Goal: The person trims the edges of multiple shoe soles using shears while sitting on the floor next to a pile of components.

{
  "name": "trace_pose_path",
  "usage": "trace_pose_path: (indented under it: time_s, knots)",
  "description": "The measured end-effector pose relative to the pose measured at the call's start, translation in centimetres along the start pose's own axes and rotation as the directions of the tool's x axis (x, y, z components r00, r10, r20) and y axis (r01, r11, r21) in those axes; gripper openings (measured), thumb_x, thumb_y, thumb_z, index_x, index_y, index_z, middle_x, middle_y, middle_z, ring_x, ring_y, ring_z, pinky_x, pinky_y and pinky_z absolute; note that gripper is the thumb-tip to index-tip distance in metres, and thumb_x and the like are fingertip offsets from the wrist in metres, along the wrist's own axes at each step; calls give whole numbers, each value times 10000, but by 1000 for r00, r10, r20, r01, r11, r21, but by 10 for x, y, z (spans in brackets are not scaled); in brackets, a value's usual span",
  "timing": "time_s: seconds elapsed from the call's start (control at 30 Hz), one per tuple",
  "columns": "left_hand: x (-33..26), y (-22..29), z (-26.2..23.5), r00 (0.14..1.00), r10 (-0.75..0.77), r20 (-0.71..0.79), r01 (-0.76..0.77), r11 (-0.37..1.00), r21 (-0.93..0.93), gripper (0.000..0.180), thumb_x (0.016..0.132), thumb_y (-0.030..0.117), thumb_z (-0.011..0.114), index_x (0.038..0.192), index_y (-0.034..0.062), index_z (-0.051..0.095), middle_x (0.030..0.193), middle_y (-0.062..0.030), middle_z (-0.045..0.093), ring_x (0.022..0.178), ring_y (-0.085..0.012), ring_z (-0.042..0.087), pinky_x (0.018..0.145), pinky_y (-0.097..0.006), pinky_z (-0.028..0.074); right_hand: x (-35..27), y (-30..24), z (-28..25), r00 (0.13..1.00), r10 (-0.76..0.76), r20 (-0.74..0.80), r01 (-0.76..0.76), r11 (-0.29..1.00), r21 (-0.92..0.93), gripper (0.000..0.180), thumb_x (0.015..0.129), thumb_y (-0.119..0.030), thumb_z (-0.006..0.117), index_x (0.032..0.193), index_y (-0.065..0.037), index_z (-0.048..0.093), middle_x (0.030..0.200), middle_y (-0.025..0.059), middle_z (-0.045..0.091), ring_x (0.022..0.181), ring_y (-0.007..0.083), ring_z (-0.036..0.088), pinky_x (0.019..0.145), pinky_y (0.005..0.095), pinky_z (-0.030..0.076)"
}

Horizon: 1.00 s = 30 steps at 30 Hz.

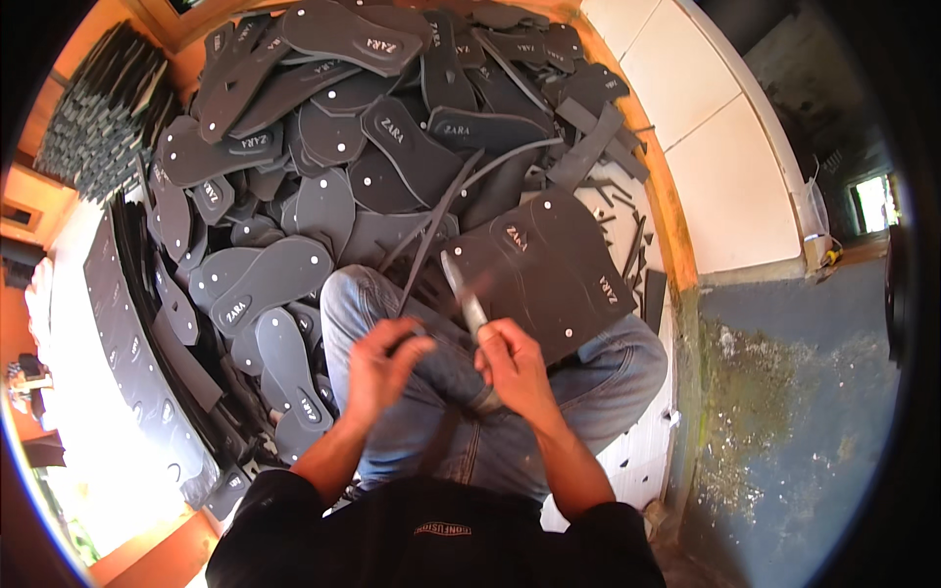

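Observation:
I sit with a dark grey foam sheet lying across my knees in blue jeans. My right hand grips a knife whose pale blade points up and away over the sheet. My left hand is closed on a dark strip of the foam just left of the blade, fingers curled round it. The two hands are close together above my lap.
A big heap of dark grey sole-shaped cutouts fills the floor ahead and to my left. Long offcut strips lie at the right of the heap. Stacked sheets stand far left. A white and blue wall rises at the right.

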<state>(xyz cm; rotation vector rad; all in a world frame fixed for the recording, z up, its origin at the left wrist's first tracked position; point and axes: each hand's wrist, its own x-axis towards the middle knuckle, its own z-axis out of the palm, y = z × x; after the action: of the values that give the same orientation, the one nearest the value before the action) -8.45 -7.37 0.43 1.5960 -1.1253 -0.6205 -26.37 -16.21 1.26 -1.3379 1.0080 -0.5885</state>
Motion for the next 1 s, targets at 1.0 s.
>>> trace_pose_path:
  time_s: [1.0]
  knots:
    - [-5,-13,-9,982,-184,-39,182,982,-45,245,821,166,697,978,-21,682,736,-89,645,611,-145,583,562,-267,460,-8,6,-2,994,79,-80,-94,974,-205,208,928,-184,515,849,0,571,603,58,571,465,142,507,457,300,399]
